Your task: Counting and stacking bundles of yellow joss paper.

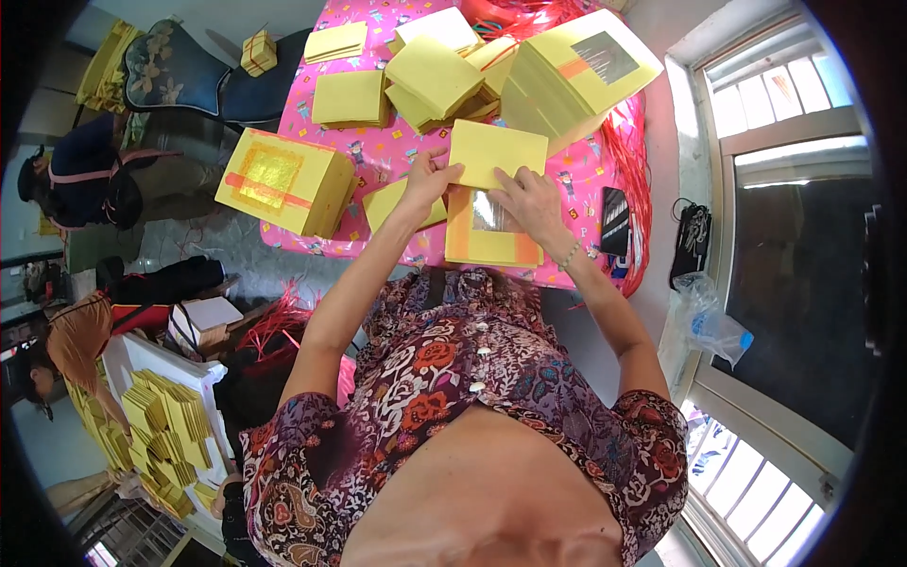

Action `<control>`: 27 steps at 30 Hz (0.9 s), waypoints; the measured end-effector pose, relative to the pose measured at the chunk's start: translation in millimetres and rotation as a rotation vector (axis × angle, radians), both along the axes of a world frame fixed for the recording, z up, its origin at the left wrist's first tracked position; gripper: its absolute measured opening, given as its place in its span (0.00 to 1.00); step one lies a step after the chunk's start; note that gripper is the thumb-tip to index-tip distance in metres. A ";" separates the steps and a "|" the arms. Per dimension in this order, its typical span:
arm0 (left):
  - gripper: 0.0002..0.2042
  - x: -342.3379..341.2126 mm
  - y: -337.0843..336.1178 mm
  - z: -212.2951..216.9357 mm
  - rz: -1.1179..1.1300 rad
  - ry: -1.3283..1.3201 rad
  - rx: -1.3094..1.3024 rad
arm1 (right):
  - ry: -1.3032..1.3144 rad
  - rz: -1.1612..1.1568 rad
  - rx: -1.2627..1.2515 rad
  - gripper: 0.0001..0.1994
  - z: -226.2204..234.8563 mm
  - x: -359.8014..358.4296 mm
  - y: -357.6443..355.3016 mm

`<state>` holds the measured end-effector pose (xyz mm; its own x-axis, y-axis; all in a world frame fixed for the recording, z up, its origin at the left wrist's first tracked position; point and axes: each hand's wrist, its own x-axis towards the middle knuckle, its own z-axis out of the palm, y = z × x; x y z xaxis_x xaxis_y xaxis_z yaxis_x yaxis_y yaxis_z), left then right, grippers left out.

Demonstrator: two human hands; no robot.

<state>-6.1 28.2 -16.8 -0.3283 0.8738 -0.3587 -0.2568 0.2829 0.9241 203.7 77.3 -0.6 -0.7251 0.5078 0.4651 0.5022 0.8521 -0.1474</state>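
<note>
My left hand (430, 181) pinches the left edge of a yellow paper sheet or thin stack of sheets (499, 151). On its lower right part, the fingers of my right hand (533, 203) close over the near edge. Just below it on the table lies more yellow paper with a silver foil square and orange bands (467, 248). Partly behind my left wrist is another flat yellow piece (383, 203). To the left stands a thick block of yellow paper (274, 180) with a gold foil square and a red band. How many sheets my fingers grip is hidden.
The table has a pink patterned cover (364, 165). Farther back are yellow stacks (435, 76) and a tall foil-faced block (576, 80). Red plastic string (635, 170) hangs at the right, beside a phone (614, 219). Other people work at left near a white table (213, 378).
</note>
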 end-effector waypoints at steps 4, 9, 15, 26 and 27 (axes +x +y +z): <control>0.21 -26.6 -13.2 4.4 0.019 -0.138 0.033 | 0.183 -0.058 -0.107 0.16 19.6 -1.1 -6.5; 0.21 -84.3 -61.2 -27.3 0.191 -0.358 0.044 | 0.242 -0.161 -0.254 0.16 16.8 8.6 -16.5; 0.19 -95.0 -125.8 -91.4 0.345 -0.390 -0.103 | 0.261 -0.186 -0.382 0.11 -4.9 21.7 -28.5; 0.19 -106.5 -132.0 -138.1 0.325 -0.056 -0.197 | 0.250 -0.190 -0.410 0.07 -2.0 26.3 -44.8; 0.19 -108.2 -132.0 -145.3 0.286 0.162 -0.247 | 0.248 -0.197 -0.412 0.07 -0.7 28.8 -45.0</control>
<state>-114.3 -103.8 -162.2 -0.6151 0.6332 -0.4697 -0.2142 0.4392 0.8725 232.5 32.3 -1.3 -0.4902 0.8009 0.3439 0.5548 0.5910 -0.5855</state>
